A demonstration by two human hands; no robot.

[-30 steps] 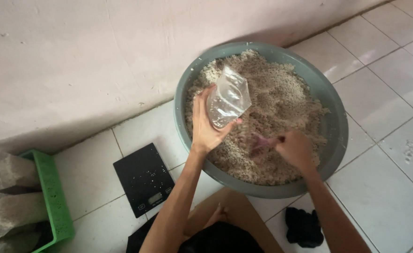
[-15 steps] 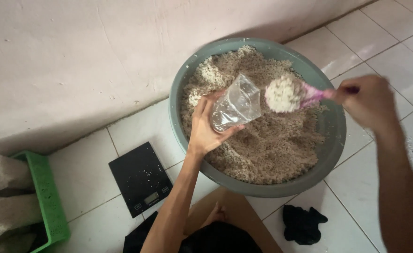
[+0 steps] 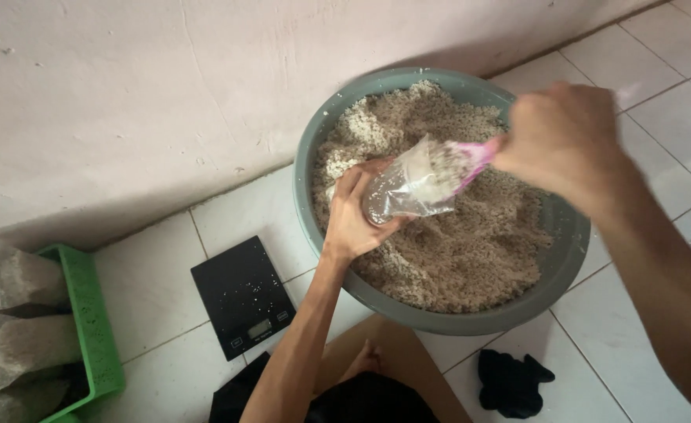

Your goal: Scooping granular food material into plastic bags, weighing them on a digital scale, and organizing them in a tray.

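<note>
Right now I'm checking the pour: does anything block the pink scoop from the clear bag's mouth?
Nothing visible does. The pink scoop, in the right hand, sits at the open mouth of the clear plastic bag, which the left hand holds over the grey basin.

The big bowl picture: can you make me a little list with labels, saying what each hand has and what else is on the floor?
left hand: holds a clear plastic bag over the basin
right hand: grips a pink scoop, its end tipped into the bag's mouth
basin: grey, round, full of pale crumbly grainy mix
scale: black, flat, on the white tiles left of the basin
crate: green, at the left edge, holding filled bags
cloth: dark, crumpled, on the tiles below the basin
</note>
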